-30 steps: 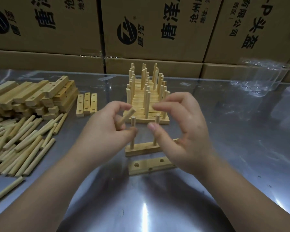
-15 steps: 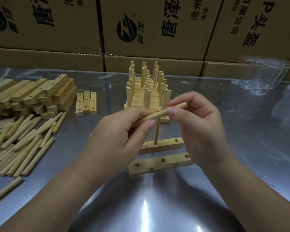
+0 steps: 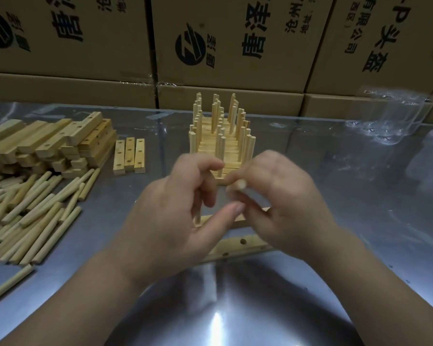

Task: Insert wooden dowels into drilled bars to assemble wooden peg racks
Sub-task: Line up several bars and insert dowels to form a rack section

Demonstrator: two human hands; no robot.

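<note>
Cartons (image 3: 235,71) behind desk's (image 3: 348,196) far edge, printed 唐泽, 沧州, rt one 头盔, rt hand (image 3: 283,203) fingers pinch dowel (image 3: 241,184), lt hand (image 3: 175,213) fingers curled, grip unclear, blurred, above drilled bar (image 3: 238,222)

- The surface (image 3: 335,196) is shiny grey metal that reflects the light.
- A heap of drilled bars (image 3: 48,143) lies at the far left.
- Three more drilled bars (image 3: 129,156) lie side by side just right of the heap, holes up.
- Loose dowels (image 3: 30,208) are spread in front of the heap, with a single dowel (image 3: 8,283) apart near the front edge.
- A block of finished peg racks (image 3: 220,136) stands at the middle back, pegs upright.
- A partly hidden bar (image 3: 238,222) lies nearer, with an upright dowel (image 3: 198,216) at its left end.
- An empty bar (image 3: 238,245) lies just in front of it, holes up.
- A crumpled clear plastic bag (image 3: 390,116) lies at the far right.
</note>
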